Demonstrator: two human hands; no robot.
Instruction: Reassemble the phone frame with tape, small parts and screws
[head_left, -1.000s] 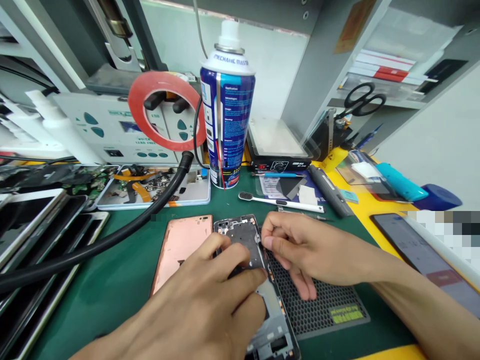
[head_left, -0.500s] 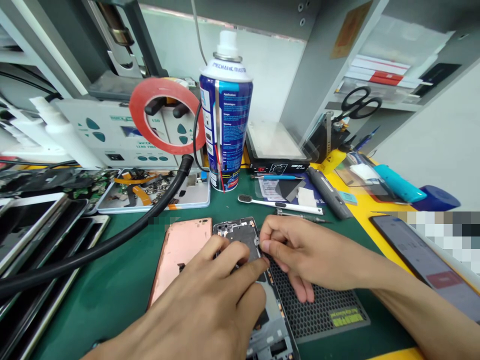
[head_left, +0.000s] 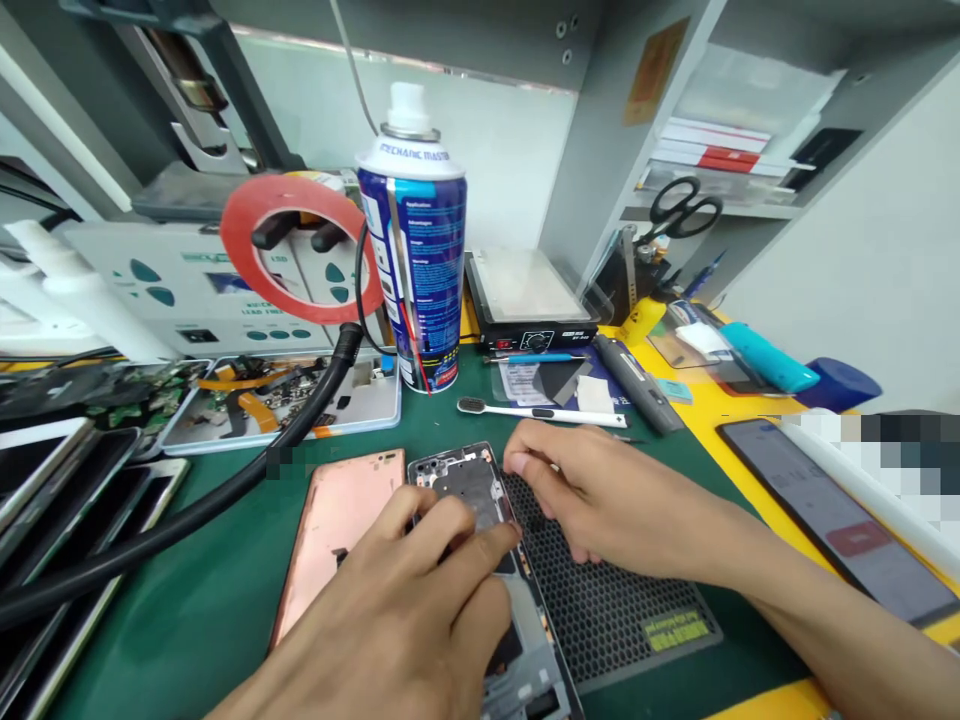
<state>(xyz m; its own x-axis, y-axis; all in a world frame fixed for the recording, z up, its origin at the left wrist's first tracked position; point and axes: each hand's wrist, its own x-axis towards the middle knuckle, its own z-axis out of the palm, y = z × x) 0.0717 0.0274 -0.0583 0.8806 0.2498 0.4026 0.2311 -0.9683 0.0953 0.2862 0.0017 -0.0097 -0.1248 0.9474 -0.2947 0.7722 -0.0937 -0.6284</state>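
An opened tablet point(head_left: 517, 690) lies lengthwise in front of me, its dark inner frame and metal parts exposed. My left hand point(head_left: 431, 590) lies across it with bent fingers, holding it down, and covers its middle. Just off the tablet's upper right edge is my right hand point(head_left: 566, 480), thumb and forefinger pinched together. Whatever may be between those fingertips is too small or hidden to make out. A pink back cover point(head_left: 337, 520) lies close along the tablet's left side. Beneath the right hand, a black honeycomb pad point(head_left: 600, 610) is partly covered.
Behind the tablet are a toothbrush point(head_left: 540, 412), a blue spray can point(head_left: 427, 270) and a heating plate point(head_left: 532, 290). A black hose point(head_left: 225, 500) crosses the left side, near stacked tablets point(head_left: 82, 560) and a parts tray point(head_left: 375, 400). At right lies a phone point(head_left: 832, 520).
The camera view has shifted, moving the scene left. My right hand has gone up along the tablet's edge towards its far corner, and its lower fingers have curled in. My left hand stays on the tablet.
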